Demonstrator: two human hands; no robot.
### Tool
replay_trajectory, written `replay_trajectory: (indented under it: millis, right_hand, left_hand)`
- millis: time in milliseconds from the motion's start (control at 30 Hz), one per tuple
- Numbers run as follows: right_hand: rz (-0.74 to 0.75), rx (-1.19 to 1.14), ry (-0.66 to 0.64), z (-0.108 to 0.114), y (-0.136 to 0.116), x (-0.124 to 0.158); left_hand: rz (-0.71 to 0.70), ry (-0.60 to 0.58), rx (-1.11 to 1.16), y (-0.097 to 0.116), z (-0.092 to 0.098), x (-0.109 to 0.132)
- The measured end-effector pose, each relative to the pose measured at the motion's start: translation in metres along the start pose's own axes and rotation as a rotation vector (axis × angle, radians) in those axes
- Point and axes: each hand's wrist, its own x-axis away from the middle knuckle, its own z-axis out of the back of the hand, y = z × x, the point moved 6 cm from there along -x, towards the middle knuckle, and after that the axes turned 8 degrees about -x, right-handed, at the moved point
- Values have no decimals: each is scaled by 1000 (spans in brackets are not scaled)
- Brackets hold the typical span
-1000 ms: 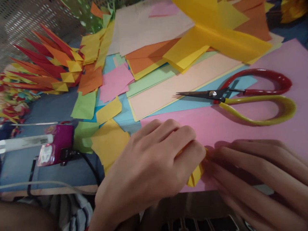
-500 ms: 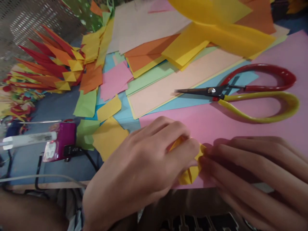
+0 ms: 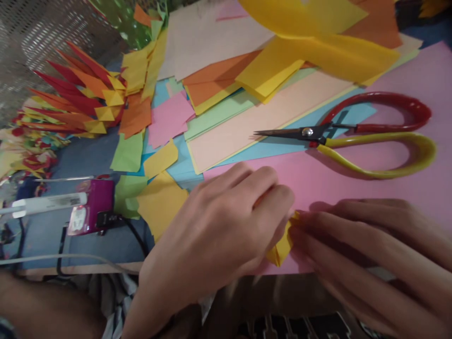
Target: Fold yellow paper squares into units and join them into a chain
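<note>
A small folded piece of yellow paper (image 3: pixel 282 247) is held between my two hands at the front edge of the pink sheet (image 3: pixel 339 186). My left hand (image 3: pixel 226 226) curls over it from the left and hides most of it, its fingers bent and closed. From the right, my right hand (image 3: pixel 367 245) pinches the paper's right corner between thumb and fingertips. Beyond my hands lie scissors (image 3: pixel 308 133) with one red and one yellow handle loop, their points to the left, touched by neither hand.
Paper strips and scraps, among them a peach strip (image 3: pixel 226 136) and a yellow sheet (image 3: pixel 325 52), cover the back. Red and orange folded paper spikes (image 3: pixel 84 89) stand at the left. Nearer are a purple box (image 3: pixel 99 205), a white stick-like device (image 3: pixel 51 204) and cables.
My left hand has closed further over the yellow paper, so less of it shows. My right hand keeps its pinch, slightly further left. The whole view has shifted a little.
</note>
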Motion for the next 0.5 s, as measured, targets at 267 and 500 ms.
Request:
replay_trajectory:
  millis: [267,500]
  right_hand:
    - [-100,-23,4,0,0,3]
    - [-99,-46,18,1,3,4]
  left_hand:
    - [12,39,-25,2,-2,-1]
    - [50,10,58,-2,-4,0]
